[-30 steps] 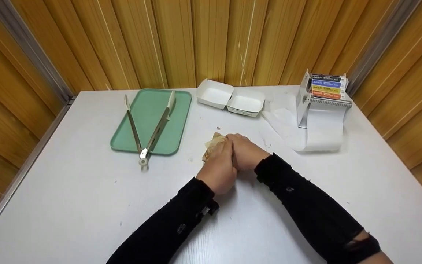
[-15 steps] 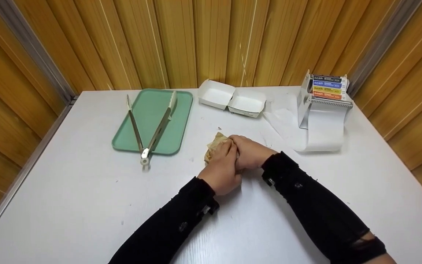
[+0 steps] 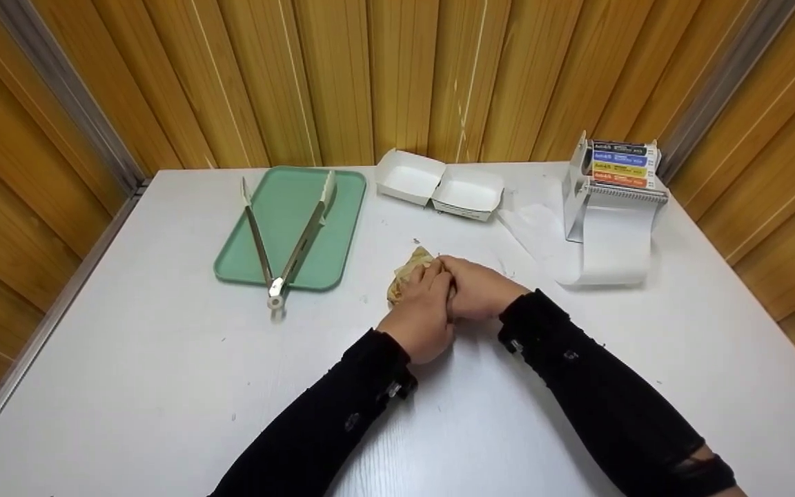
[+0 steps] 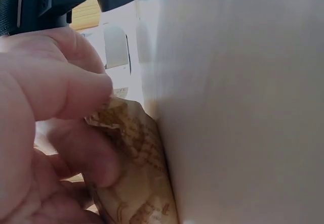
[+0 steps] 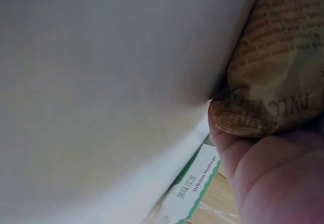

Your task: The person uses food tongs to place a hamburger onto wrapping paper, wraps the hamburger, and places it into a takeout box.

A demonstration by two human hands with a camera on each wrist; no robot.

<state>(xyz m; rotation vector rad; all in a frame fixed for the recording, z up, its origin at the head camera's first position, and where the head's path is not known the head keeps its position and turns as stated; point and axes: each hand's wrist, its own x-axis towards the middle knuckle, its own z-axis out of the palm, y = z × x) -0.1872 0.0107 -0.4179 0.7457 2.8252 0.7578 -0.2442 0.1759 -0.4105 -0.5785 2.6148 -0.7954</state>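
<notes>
A bundle wrapped in yellowish-brown printed paper point(image 3: 406, 274) lies on the white table in the head view, mostly covered by both hands. The left hand point(image 3: 421, 316) grips its near side. In the left wrist view, curled fingers point(image 4: 101, 166) and thumb pinch a crumpled fold of the wrapping paper point(image 4: 136, 148). From the right, the right hand point(image 3: 479, 287) holds the bundle, its fingers meeting the left hand's. The right wrist view shows a folded paper end point(image 5: 240, 120) against a digit of that hand point(image 5: 273, 168). What the paper encloses is hidden.
Behind the hands an open white burger box point(image 3: 439, 186) sits near the back edge. Left of it, metal tongs point(image 3: 299, 241) lie spread across a green tray point(image 3: 280, 238). At right stands a label dispenser point(image 3: 618, 172) with a long white strip point(image 3: 615, 248) hanging out.
The right hand and forearm have shifted slightly right. The left fingers have spread a little over the bundle, and more of its paper shows. The whole head view has drifted slightly.
</notes>
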